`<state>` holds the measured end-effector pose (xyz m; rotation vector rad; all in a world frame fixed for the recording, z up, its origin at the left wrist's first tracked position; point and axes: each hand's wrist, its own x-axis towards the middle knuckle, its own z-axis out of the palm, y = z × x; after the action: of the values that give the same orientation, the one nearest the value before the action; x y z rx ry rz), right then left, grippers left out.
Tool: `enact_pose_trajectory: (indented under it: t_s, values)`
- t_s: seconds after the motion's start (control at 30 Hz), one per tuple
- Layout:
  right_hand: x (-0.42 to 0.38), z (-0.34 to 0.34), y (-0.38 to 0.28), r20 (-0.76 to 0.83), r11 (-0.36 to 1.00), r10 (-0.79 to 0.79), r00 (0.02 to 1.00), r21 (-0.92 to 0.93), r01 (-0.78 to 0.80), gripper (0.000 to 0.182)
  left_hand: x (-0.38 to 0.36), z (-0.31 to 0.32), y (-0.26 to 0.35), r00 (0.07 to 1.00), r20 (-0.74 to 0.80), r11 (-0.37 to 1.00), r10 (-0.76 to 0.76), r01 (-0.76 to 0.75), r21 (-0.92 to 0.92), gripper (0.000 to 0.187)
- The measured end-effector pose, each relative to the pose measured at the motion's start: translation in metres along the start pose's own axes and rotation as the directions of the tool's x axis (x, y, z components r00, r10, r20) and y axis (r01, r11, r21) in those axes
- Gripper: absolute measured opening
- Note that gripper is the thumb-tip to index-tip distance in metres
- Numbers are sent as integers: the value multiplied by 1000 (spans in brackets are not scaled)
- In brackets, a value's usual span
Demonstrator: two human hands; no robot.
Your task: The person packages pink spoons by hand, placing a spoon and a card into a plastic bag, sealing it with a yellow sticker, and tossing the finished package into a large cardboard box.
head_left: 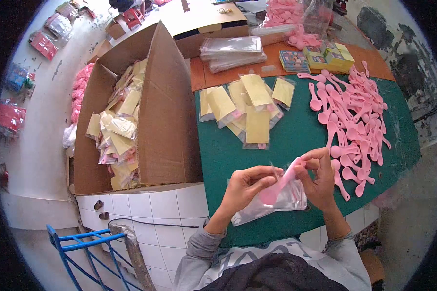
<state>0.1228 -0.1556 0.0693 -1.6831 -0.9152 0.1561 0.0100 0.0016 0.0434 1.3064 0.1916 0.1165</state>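
Between my two hands is a pink spoon (287,179), tilted with its bowl down and to the left. My right hand (320,182) pinches the end of its handle. My left hand (246,188), thumb against fingers, grips the edge of a clear plastic bag beside the spoon's bowl; how far the spoon sits inside the bag is hard to see. Under both hands lies a pile of clear plastic bags (250,213) at the table's near edge. To the right is a big heap of pink spoons (357,126). Packed bags with cream cards (257,123) lie beyond my hands.
A tall cardboard box (167,116), holding many packed bags (124,128), stands left of the green table (296,133). Clear bag stacks (230,52) and small printed card stacks (325,57) sit at the back. A blue metal rack (90,242) is at lower left.
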Motion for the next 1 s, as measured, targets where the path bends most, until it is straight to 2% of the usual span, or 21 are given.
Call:
enact_pose_trajectory:
  t_s: [0.13, 0.23, 0.27, 0.33, 0.37, 0.43, 0.47, 0.5, 0.53, 0.57, 0.6, 0.63, 0.67, 0.73, 0.83, 0.93, 0.97, 1.0]
  values:
    - [6, -2, -3, -27, 996, -85, 996, -3, 85, 27, -1, 1, 0, 999, -40, 998, 23, -25, -51, 27]
    - [9, -4, 1, -1, 982, -176, 984, 73, 176, 23, -4, 2, -4, 999, 31, 997, -24, 22, 70, 25]
    - [10, -4, 2, 19, 972, -208, 978, 114, 205, 23, -6, 2, 0, 999, 9, 995, -45, 44, 92, 25]
    - [24, -8, -13, 220, 899, -432, 875, 31, 436, 27, -9, 6, 21, 996, -37, 987, -82, 86, 133, 25]
    - [34, -9, -17, 322, 837, -520, 791, 7, 547, 33, -10, 7, 22, 997, -75, 971, -21, 38, 235, 24]
    - [57, -5, -8, 191, 798, -603, 774, 149, 585, 40, -8, 9, 23, 984, -88, 984, 154, -145, 104, 25]
    - [76, -5, 2, 122, 841, -542, 832, 95, 533, 40, -8, 9, 23, 965, -105, 971, 239, -236, 39, 25]
    - [94, -5, 11, 52, 881, -473, 879, 52, 471, 41, -9, -4, 5, 950, -63, 943, 306, -293, 160, 26]
    - [123, -12, 29, -55, 949, -306, 951, -100, 299, 37, -12, -3, 7, 947, -68, 947, 313, -306, 95, 27]
    - [171, -19, 62, 14, 980, -145, 989, -135, 145, 36, -12, 0, 13, 943, -71, 946, 325, -323, 33, 27]
    - [208, -29, 94, 6, 940, -137, 991, -316, 131, 35, -13, 0, 17, 938, -74, 939, 339, -342, -27, 28]
    - [248, -42, 148, -51, 853, -83, 995, -521, 44, 36, -14, -3, 15, 935, -53, 936, 351, -351, 21, 29]
    - [278, -54, 205, -123, 722, -41, 991, -690, -56, 37, -18, -5, 17, 953, -46, 950, 300, -294, 104, 30]
    - [308, -68, 283, -53, 427, -57, 997, -904, -23, 32, -22, -9, 13, 952, -66, 951, 298, -291, 106, 29]
    - [300, -44, 269, -236, 400, -26, 971, -893, -206, 31, -27, -16, 2, 955, -145, 966, 257, -257, 20, 30]
    - [297, -38, 253, -425, 408, -186, 886, -853, -324, 41, -24, -22, 4, 966, -185, 983, 181, -181, 20, 31]
    - [297, -38, 252, -494, 368, -209, 844, -839, -400, 39, -21, -22, 1, 950, -161, 963, 266, -268, 10, 30]
    - [293, -42, 247, -475, 386, -197, 858, -842, -377, 39, -19, -22, 3, 966, -157, 977, 204, -212, -33, 29]
